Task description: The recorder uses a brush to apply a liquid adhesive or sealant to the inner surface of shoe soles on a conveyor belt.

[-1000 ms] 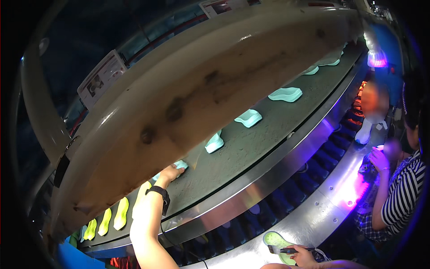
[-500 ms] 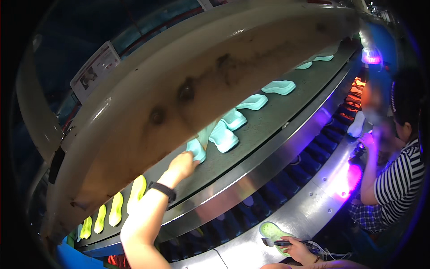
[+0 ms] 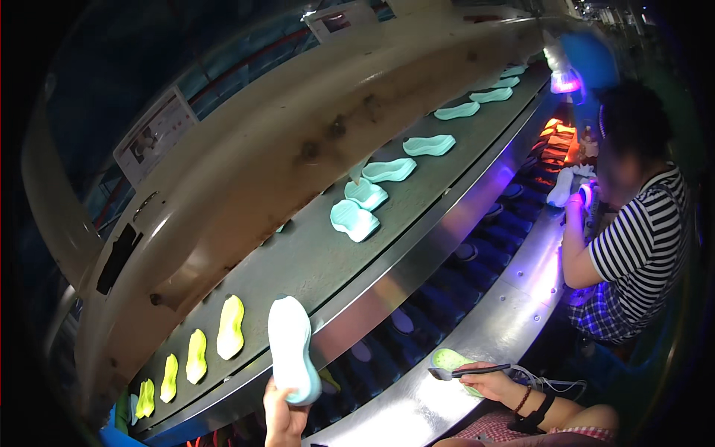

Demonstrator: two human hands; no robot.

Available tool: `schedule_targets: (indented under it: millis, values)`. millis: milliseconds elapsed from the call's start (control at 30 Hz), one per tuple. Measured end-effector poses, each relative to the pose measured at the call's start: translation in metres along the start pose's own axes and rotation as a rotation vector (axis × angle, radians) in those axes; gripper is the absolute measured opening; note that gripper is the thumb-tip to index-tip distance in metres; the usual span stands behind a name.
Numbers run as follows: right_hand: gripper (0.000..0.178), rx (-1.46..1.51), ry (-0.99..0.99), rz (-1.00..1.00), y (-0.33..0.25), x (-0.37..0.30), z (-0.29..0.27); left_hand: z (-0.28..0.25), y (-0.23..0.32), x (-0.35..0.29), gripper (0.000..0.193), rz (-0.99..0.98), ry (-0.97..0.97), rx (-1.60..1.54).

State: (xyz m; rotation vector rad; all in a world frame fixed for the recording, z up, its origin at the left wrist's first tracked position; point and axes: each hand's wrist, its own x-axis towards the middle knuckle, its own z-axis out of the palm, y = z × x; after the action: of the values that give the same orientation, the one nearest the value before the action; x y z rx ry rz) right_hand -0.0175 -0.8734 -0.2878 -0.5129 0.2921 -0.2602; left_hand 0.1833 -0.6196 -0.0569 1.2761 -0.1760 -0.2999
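Shoe sole point(image 3: 289, 339), pale mint, is held up before the near edge of a grey conveyor belt point(image 3: 406, 205), one rounded end upward. The left hand point(image 3: 284, 417) grasps its lower end. The right hand point(image 3: 488, 382) grips a black-handled brush point(image 3: 480, 370) above a lime-green sole point(image 3: 450, 359) on a curved metal ledge point(image 3: 529, 287). Yellow-green soles point(image 3: 231, 328) line the belt's left end; mint soles point(image 3: 389, 170) run toward its far right end, near a striped-shirted co-worker point(image 3: 644, 231).
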Motion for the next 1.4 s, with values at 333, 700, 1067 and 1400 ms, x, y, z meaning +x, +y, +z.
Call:
schedule_targets:
  millis: [333,700,1067,1400]
  values:
    - [0.024,-0.123,0.035,-0.009,0.016,0.016,0.0,-0.095,-0.008,0.02,0.045,-0.2,-0.399,0.236]
    - [0.024,-0.077,0.041,-0.058,0.02,0.021,0.011,-0.112,-0.039,-0.022,0.046,-0.211,-0.273,0.034]
    - [0.024,-0.031,0.147,-0.029,0.003,0.008,-0.005,-0.058,-0.124,-0.037,0.048,-0.285,-0.239,-0.257]
    - [0.023,-0.175,0.149,0.035,0.018,0.032,-0.029,0.119,-0.231,-0.015,0.05,-0.662,-0.681,-0.462]
